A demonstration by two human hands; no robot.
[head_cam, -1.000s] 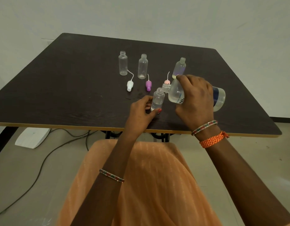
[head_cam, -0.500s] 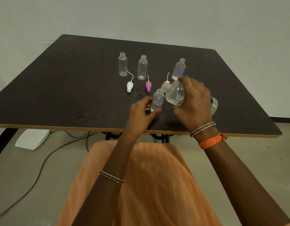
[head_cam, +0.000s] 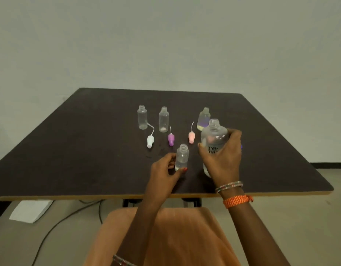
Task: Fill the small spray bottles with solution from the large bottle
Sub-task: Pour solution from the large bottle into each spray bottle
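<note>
- Lower centre of frame: orange garment [head_cam: 165, 237] over the person's lap; both forearms reach up to the worktop [head_cam: 70, 150].
- Left hand [head_cam: 164, 171]: fingers and thumb curled round the base of a small bottle [head_cam: 182, 157], which stands upright and uncapped near the front edge with a little liquid at the bottom.
- Right hand [head_cam: 223, 160]: wrapped round the large bottle [head_cam: 213, 139], upright, uncapped, just right of the small bottle and apart from it.
- Middle row, centre of frame: three spray caps lying on the worktop: white cap [head_cam: 150, 141], purple cap [head_cam: 171, 140], pink cap [head_cam: 191, 136].
- Far row: two clear empty bottles [head_cam: 142, 120] [head_cam: 163, 121] at left; third bottle [head_cam: 203, 120] holding liquid, behind the large bottle.
- Lower left, on the floor: white box [head_cam: 29, 211] and cable [head_cam: 60, 223].
</note>
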